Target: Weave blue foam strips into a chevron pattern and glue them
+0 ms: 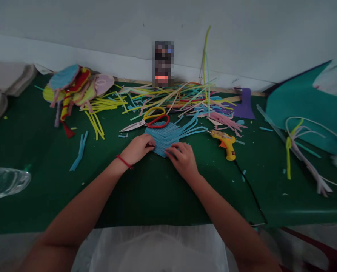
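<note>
A leaf-shaped piece of blue pipe cleaners (pixel 165 134) lies flat on the green-covered table, its strands laid in a V pattern with loose ends spreading to the right. My left hand (pixel 138 148) has its fingers closed at the piece's left edge. At the lower right edge, the curled fingers of my right hand (pixel 184 158) hold it too. Scissors (pixel 145 122) with one yellow and one red handle rest against its upper left side, blades apart. To the right, a yellow hot glue gun (pixel 226 142) lies with its nozzle near the loose blue ends.
Loose coloured pipe cleaners (pixel 168 100) are heaped along the wall below a propped phone (pixel 163 64), its screen blurred. Finished pipe-cleaner shapes (pixel 77 85) lie back left. A clear plastic bottle (pixel 6 183) is at the left; a teal sheet (pixel 287 102) and cables are at right.
</note>
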Available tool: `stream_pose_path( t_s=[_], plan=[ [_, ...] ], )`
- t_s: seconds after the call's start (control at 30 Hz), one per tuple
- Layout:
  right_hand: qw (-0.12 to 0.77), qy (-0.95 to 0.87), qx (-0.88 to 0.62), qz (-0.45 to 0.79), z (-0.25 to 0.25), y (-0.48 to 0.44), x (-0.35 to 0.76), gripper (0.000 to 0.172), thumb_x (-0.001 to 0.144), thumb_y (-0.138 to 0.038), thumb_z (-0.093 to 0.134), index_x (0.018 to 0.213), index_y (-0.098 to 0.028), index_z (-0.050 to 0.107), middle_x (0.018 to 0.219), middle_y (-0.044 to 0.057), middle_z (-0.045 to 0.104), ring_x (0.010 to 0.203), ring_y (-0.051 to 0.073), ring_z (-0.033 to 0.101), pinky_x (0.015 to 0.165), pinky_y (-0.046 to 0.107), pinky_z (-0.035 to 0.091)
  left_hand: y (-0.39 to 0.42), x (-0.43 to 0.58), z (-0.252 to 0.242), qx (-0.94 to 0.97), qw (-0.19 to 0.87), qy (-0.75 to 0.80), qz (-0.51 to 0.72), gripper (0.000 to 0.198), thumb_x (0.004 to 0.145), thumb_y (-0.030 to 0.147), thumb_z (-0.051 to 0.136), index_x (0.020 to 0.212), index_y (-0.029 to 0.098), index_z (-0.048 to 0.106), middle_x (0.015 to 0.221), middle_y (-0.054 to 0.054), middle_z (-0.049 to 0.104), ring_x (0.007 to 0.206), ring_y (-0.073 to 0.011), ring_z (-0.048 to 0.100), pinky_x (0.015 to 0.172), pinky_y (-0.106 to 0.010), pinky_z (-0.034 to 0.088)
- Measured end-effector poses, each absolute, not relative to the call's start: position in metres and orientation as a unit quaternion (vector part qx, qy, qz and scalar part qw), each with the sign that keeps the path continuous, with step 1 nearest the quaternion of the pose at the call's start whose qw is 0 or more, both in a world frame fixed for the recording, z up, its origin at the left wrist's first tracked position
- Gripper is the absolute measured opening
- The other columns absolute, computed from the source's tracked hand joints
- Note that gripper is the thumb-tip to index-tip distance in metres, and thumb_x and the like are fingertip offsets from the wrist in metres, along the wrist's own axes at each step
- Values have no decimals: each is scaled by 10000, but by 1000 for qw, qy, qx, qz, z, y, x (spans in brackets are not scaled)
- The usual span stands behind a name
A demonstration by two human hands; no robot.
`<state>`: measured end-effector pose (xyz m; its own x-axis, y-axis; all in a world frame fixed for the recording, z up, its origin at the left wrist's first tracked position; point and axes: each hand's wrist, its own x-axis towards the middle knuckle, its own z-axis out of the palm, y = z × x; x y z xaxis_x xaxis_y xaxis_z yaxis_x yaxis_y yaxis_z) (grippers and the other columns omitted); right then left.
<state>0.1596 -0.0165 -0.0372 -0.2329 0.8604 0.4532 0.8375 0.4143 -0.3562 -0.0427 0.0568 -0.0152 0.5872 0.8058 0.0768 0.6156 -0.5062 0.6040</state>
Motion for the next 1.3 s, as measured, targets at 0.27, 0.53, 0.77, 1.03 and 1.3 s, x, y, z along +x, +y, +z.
stream_pose_path(
  t_s=[0.27, 0.53, 0.77, 1.03, 1.3],
  plan=[
    [261, -821, -508, 5, -42, -20, 150, 164, 915, -280, 516, 945, -233, 670, 942, 56, 651, 873, 197, 535, 784, 341, 370, 59, -44, -16, 856, 265, 422, 139, 105, 738, 90, 633, 810, 167, 625, 795, -13, 590, 714, -140, 588, 676, -259, 461],
    [319, -789, -523, 40, -40, -16, 153, 173, 903, -321, 534, 894, -224, 677, 905, 63, 660, 858, 197, 566, 775, 347, 403, 59, -45, -15, 847, 267, 430, 163, 42, 769, 146, 611, 795, 180, 613, 798, -19, 615, 715, -152, 594, 666, -270, 460],
    [444, -640, -628, 13, -38, -1, 209, 246, 901, -363, 503, 791, -196, 646, 793, 48, 629, 779, 188, 560, 739, 336, 444, 60, -51, -18, 765, 153, 593, 197, 171, 864, 299, 511, 827, 163, 608, 785, -72, 637, 682, -193, 585, 618, -307, 427],
    [445, -613, -650, 66, -44, 3, 220, 288, 894, -392, 497, 786, -180, 660, 771, 44, 626, 730, 174, 551, 679, 304, 433, 66, -50, -19, 795, 11, 546, 266, 222, 896, 220, 433, 1052, 151, 575, 1045, -136, 590, 971, -264, 559, 806, -382, 437],
    [432, -636, -630, 103, -43, 2, 209, 299, 894, -397, 495, 750, -184, 646, 724, 33, 591, 712, 173, 541, 667, 295, 422, 109, -67, -37, 816, 57, 541, 195, 334, 829, 253, 558, 1148, 150, 559, 1111, -127, 581, 1015, -263, 554, 910, -393, 423]
  ],
)
